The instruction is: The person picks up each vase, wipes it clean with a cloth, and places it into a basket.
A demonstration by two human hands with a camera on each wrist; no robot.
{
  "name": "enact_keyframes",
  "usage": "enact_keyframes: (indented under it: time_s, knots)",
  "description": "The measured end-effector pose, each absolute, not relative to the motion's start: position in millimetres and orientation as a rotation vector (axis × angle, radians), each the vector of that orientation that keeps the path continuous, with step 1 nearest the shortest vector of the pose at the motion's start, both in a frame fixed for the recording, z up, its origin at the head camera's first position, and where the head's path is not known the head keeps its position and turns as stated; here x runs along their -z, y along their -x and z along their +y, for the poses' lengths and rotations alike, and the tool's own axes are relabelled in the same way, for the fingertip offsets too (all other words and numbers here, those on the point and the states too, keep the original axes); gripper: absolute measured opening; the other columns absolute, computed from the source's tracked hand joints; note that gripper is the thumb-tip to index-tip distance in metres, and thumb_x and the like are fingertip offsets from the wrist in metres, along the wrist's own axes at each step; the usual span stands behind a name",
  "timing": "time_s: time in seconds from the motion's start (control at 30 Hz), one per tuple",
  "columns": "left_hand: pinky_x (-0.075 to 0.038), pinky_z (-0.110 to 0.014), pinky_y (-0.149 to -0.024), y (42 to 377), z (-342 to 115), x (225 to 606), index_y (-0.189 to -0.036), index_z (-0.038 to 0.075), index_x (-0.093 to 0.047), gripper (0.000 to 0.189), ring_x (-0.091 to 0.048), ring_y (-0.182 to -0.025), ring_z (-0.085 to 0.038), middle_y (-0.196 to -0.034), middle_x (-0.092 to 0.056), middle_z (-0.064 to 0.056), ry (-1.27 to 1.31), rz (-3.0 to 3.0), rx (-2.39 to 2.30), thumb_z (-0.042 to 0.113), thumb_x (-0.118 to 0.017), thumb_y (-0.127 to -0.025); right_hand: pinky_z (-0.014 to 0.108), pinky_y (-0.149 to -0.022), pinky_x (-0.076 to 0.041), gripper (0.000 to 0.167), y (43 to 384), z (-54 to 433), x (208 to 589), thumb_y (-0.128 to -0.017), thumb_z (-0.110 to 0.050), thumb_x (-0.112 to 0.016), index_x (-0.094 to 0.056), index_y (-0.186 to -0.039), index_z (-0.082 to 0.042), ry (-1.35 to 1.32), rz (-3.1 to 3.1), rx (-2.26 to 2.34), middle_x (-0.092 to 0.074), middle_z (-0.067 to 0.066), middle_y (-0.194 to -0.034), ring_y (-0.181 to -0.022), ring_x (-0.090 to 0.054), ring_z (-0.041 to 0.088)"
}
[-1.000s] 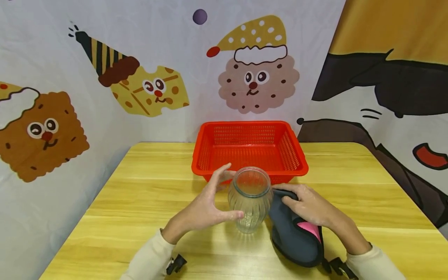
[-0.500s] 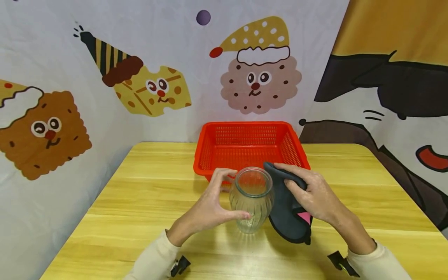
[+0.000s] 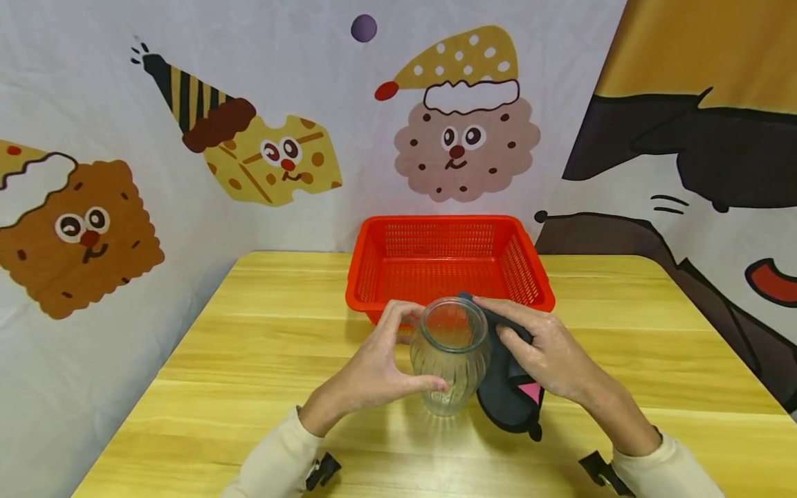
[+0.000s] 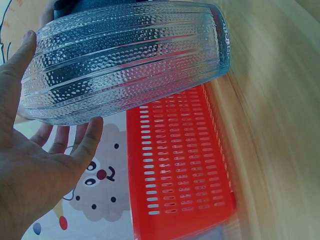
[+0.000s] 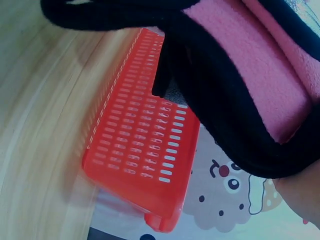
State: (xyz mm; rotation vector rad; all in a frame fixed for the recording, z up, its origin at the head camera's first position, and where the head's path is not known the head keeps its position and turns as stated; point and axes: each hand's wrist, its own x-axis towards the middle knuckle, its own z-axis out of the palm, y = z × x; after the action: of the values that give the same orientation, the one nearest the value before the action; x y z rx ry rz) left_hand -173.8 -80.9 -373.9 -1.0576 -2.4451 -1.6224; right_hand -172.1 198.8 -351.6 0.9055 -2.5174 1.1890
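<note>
An upright ribbed clear glass jar (image 3: 450,370) with a wide round mouth is in the middle of the head view, at the table. My left hand (image 3: 376,366) curves round its left side, thumb in front and fingers behind; the left wrist view shows fingertips against the bumpy glass (image 4: 120,62). Against the jar's right side lies a dark grey padded fabric piece (image 3: 506,394) with black edging and a pink fuzzy lining (image 5: 260,65). My right hand (image 3: 548,353) grips its upper part, thumb on the near side. The fabric's far face is hidden.
Right behind the jar stands a red perforated plastic basket (image 3: 436,273) on the wood-grain table (image 3: 261,346). A cloth backdrop (image 3: 367,138) with cartoon figures hangs behind the table.
My right hand has lifted the grey fabric piece up and leftward, from beside the jar to against its right side. The left hand has drawn closer round the jar.
</note>
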Motion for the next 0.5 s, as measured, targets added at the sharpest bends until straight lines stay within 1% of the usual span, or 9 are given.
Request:
enact_keyframes:
  time_s: [0.13,0.2,0.27,0.5]
  knots:
    - [-0.05,-0.034,-0.1,174.1,-80.5,372.3,-0.14,0.01,-0.041,0.088,-0.048,-0.126,-0.016,-0.134,-0.045,-0.003,1.055,-2.478,1.585,0.03,-0.095,-0.074,0.022,-0.105,-0.041,0.051,174.0,199.5,351.5,-0.099,0.004,-0.055,-0.059,-0.144,-0.019,-0.935,-2.511,-1.199,-0.061,-0.005,-0.138,-0.124,-0.059,0.02]
    - [-0.049,-0.033,-0.1,174.0,-80.8,371.6,-0.14,0.01,-0.041,0.089,-0.048,-0.125,-0.014,-0.134,-0.044,-0.002,1.057,-2.495,1.561,0.03,-0.095,-0.073,0.022,-0.105,-0.041,0.051,174.8,199.7,351.7,-0.099,0.005,-0.054,-0.06,-0.144,-0.019,-0.952,-2.503,-1.211,-0.061,-0.005,-0.138,-0.125,-0.058,0.02]
    - [-0.049,-0.033,-0.1,174.3,-81.0,371.3,-0.14,0.01,-0.04,0.089,-0.048,-0.125,-0.012,-0.134,-0.044,-0.002,1.062,-2.502,1.547,0.032,-0.095,-0.073,0.022,-0.105,-0.041,0.051,175.8,199.7,351.7,-0.099,0.006,-0.052,-0.06,-0.143,-0.019,-0.967,-2.49,-1.23,-0.061,-0.005,-0.137,-0.125,-0.058,0.02]
    - [-0.049,-0.033,-0.1,175.1,-81.7,371.1,-0.14,0.012,-0.04,0.089,-0.048,-0.125,-0.012,-0.133,-0.043,0.0,1.06,-2.509,1.546,0.034,-0.094,-0.074,0.022,-0.105,-0.041,0.051,177.3,196.9,350.5,-0.099,0.006,-0.051,-0.062,-0.141,-0.019,-0.945,-2.493,-1.23,-0.063,-0.007,-0.135,-0.123,-0.059,0.019]
